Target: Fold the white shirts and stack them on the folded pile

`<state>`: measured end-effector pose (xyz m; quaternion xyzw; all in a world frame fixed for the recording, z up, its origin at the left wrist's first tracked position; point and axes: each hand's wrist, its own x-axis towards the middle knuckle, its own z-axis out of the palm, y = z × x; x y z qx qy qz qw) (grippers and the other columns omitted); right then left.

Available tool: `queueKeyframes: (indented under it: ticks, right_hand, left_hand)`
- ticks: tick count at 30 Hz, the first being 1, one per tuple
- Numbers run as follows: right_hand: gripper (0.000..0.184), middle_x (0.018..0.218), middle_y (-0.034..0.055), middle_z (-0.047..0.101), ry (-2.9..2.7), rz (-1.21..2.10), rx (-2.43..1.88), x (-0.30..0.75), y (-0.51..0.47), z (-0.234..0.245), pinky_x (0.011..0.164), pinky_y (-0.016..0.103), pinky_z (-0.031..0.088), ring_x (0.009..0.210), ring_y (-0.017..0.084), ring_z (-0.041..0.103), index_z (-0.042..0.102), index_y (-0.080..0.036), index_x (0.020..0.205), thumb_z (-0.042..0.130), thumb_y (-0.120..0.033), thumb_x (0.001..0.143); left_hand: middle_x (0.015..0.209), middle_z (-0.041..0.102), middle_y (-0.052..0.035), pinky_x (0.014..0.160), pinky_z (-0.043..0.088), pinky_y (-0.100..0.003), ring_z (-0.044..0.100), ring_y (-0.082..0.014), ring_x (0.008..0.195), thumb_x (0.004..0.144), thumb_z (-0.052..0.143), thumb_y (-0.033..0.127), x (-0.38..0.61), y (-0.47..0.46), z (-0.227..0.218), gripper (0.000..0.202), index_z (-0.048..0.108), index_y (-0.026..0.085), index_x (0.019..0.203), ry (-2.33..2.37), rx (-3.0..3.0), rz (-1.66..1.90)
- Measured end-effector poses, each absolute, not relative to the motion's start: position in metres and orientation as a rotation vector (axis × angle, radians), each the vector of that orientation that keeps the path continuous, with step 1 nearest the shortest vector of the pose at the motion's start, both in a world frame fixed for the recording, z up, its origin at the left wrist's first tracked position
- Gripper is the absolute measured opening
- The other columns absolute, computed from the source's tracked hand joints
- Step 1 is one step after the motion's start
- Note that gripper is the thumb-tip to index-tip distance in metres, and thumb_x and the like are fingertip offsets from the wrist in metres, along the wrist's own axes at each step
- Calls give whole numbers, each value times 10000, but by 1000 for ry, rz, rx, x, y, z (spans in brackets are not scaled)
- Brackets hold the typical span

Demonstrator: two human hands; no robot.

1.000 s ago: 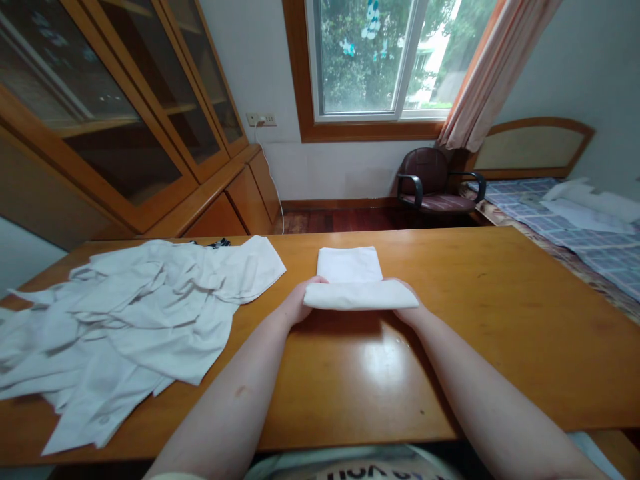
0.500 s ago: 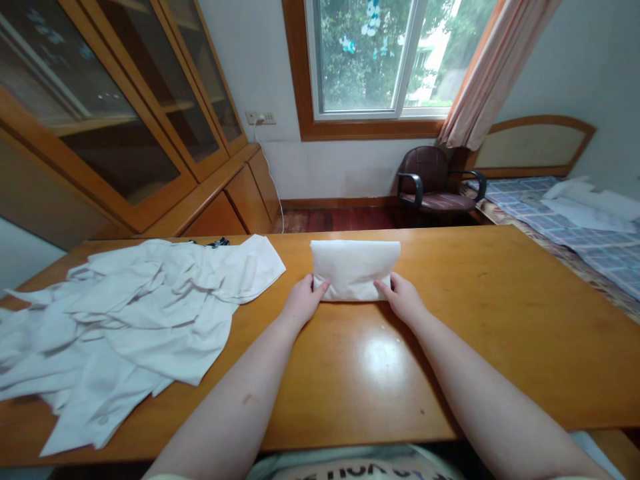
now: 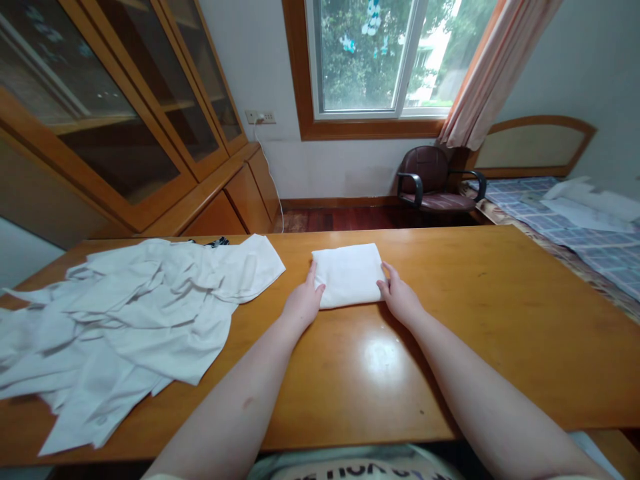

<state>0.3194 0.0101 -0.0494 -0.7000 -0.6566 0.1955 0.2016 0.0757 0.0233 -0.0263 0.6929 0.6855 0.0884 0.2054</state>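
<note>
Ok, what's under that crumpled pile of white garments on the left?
The orange wooden table carries the crumpled pile of white garments. A small dark patterned piece peeks out at its far edge; anything else beneath is covered.

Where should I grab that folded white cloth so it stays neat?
Probably by its two side edges, coming in from left and right, where the left hand and right hand rest. The folded white cloth lies flat, a layered rectangle, so lifting both sides together should keep it stacked.
</note>
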Motion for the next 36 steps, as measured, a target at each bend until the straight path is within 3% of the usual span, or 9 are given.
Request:
queueKeyframes:
  ticks: [5,11,17,21,24,26,29,32,36]
  right_hand:
    - [445,1072,111,657,-1931,525,-1872,321,5,-45,734,319,428,905,253,624,409,-212,1337,348,-332,913]
    - [472,883,79,663,-1915,583,-1836,321,1,-38,636,277,394,752,224,604,497,-215,1229,509,-475,835]
    - [446,626,-15,578,-2026,834,-1679,318,-9,-27,548,237,358,559,145,529,563,-192,1126,595,-458,770]
    - [377,538,-52,534,-2162,1246,-1334,314,-21,-19,512,219,362,483,111,500,636,-182,1030,610,-445,761]
    - [323,526,-34,546,-2129,1087,-1354,314,-23,-20,527,231,371,494,113,490,686,-173,883,547,-455,806]
    - [357,583,-1,589,-1933,793,-1481,316,-19,-25,570,252,401,554,133,518,676,-170,802,476,-462,845]
    - [369,806,64,661,-1551,605,-1577,321,-7,-38,669,293,461,714,173,586,634,-162,928,451,-474,852]
    - [441,1040,125,652,-1386,817,-1558,324,4,-53,753,341,494,866,198,618,557,-150,1119,485,-471,826]
    - [442,1138,117,633,-1433,1048,-1390,321,12,-64,855,364,483,992,201,608,539,-174,1164,497,-452,823]
  left_hand:
    - [1019,684,-153,729,434,-332,646,-289,920,901,320,351,74,16,-21,577,244,191,1450,1889,1975,111]
    - [1040,667,-155,813,433,-387,612,-308,962,885,330,509,66,13,-16,532,512,205,1281,2023,1980,302]
    - [1426,386,-146,1036,288,-386,380,-289,1274,895,365,451,79,5,-17,551,399,177,1372,1914,2288,484]
    - [1502,230,-157,1085,177,-475,166,-334,1380,832,432,571,94,-3,-28,712,312,194,1425,1878,2273,342]
    - [1525,162,-138,1080,95,-550,73,-375,1389,758,496,645,98,-5,-33,805,294,251,1431,1903,2239,312]
    - [1526,140,-155,1059,128,-575,101,-412,1375,719,511,685,96,-4,-32,861,286,258,1432,1968,2165,305]
    - [1472,244,-241,993,282,-539,313,-422,1298,769,450,665,88,0,-27,866,229,177,1449,2071,2005,307]
    - [1335,453,-263,930,371,-460,481,-373,1181,854,389,548,76,8,-23,762,222,87,1437,2059,1919,370]
    - [1279,524,-237,919,388,-402,512,-336,1165,862,426,480,65,17,-21,695,279,74,1406,1993,1784,457]
